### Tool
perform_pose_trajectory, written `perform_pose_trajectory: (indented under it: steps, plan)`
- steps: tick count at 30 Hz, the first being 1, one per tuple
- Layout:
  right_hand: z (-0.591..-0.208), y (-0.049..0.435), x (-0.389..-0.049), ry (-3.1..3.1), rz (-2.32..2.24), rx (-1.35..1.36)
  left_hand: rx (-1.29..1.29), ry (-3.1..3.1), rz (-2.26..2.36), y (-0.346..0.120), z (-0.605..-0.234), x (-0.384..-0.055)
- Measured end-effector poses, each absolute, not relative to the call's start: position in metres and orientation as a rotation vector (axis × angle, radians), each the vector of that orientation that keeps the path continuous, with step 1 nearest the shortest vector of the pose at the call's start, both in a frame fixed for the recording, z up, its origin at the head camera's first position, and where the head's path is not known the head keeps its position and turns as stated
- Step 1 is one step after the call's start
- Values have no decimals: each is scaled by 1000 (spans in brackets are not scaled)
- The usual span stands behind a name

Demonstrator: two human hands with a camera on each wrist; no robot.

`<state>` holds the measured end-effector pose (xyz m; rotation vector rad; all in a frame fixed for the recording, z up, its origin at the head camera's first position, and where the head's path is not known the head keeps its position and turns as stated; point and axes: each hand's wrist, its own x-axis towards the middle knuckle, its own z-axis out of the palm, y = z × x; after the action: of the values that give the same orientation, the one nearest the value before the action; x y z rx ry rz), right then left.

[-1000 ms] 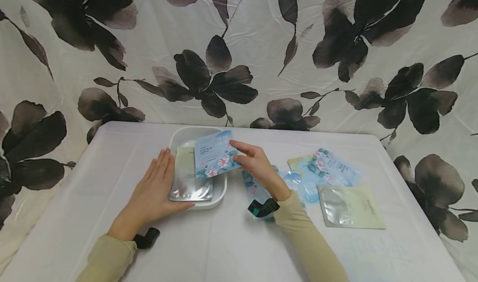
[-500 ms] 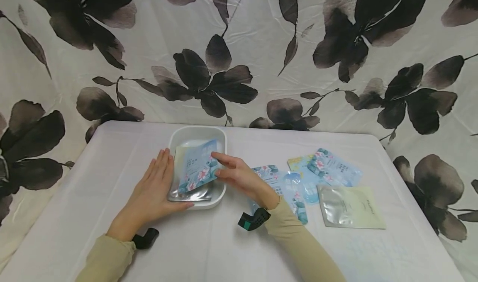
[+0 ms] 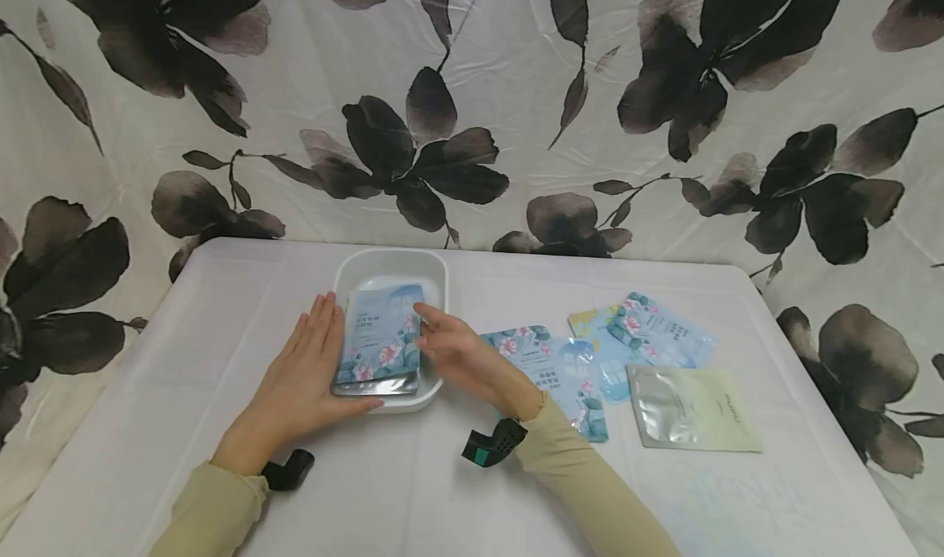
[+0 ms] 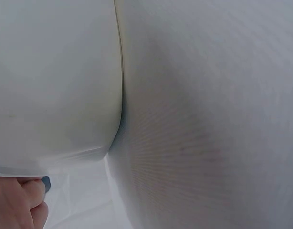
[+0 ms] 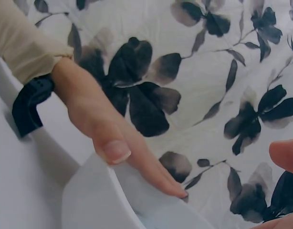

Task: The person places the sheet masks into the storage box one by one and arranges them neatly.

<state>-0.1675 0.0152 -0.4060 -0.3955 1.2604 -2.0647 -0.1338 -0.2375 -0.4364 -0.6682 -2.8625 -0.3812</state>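
A blue floral sheet mask packet (image 3: 383, 336) lies flat in the white plastic tray (image 3: 391, 270). It covers most of a silver and pale green mask packet (image 3: 391, 388), whose shiny lower edge shows. My left hand (image 3: 295, 389) rests with straight fingers along the tray's left side, thumb at the near rim. In the right wrist view this left hand (image 5: 106, 129) lies against the tray wall (image 5: 89, 200). My right hand (image 3: 468, 360) is at the blue packet's right edge, over the tray's right rim, thumb and forefinger apart. Its fingertip (image 5: 285, 155) shows at the right wrist view's edge.
On the white tablecloth (image 3: 413, 491) to the right lie more packets: blue floral ones (image 3: 664, 332) (image 3: 524, 344), a light blue and yellow one (image 3: 590, 323), and a pale green and silver one (image 3: 693, 409). A floral curtain (image 3: 472, 90) hangs behind the table.
My right hand has moved left and lowered the blue packet onto the silver one in the tray, then let go of it. The left hand has stayed at the tray.
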Motion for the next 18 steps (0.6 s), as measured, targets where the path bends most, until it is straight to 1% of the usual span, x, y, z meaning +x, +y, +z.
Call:
perform_pose_trajectory:
  steps: [9, 18]
  plan:
    - [-408, 13, -169, 1230, -2081, -376, -663, -2867, -384, -238, -437, -133]
    - [-408, 21, -175, 1222, -2105, -424, -666, -2860, -393, -237, -437, -134]
